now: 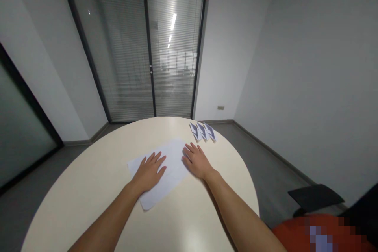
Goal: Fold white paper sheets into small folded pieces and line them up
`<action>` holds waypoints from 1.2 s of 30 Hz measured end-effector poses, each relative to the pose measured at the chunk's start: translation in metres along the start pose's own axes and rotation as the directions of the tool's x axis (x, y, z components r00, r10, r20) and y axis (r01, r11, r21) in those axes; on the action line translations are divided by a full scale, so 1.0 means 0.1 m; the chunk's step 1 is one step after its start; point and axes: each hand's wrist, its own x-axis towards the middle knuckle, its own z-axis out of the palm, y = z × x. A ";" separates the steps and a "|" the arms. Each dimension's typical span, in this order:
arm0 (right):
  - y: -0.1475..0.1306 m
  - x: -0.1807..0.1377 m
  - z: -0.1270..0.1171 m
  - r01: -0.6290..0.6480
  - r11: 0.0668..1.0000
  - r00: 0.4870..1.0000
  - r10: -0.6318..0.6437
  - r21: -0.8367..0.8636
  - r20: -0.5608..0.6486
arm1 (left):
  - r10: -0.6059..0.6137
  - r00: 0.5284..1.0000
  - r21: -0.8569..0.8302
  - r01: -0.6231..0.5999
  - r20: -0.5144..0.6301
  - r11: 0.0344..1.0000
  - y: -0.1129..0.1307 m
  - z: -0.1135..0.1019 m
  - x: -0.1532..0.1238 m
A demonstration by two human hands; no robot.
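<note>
A sheet of white paper (173, 161) lies at a slant on the round table, its near corner a little rounded or bent. My left hand (150, 172) rests flat on the left part of the sheet, fingers spread. Over the right edge of the paper lies my right hand (197, 160), palm down with its fingers apart. Beyond that hand, near the far right rim, stand several small folded paper pieces (202, 131) in a row, white with bluish-purple faces. Neither hand grips anything.
The round cream table (97, 181) fills the lower middle. At the lower right is an orange chair seat (295, 230) with a black armrest (315, 198). Behind the table are a glass partition with blinds (126, 55) and grey-white walls (319, 63).
</note>
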 end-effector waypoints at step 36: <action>-0.41 -0.08 0.05 0.284 0.950 0.944 -0.301 0.128 0.136 | 0.195 0.966 -0.115 -0.216 -0.167 0.970 -0.17 -0.07 -0.01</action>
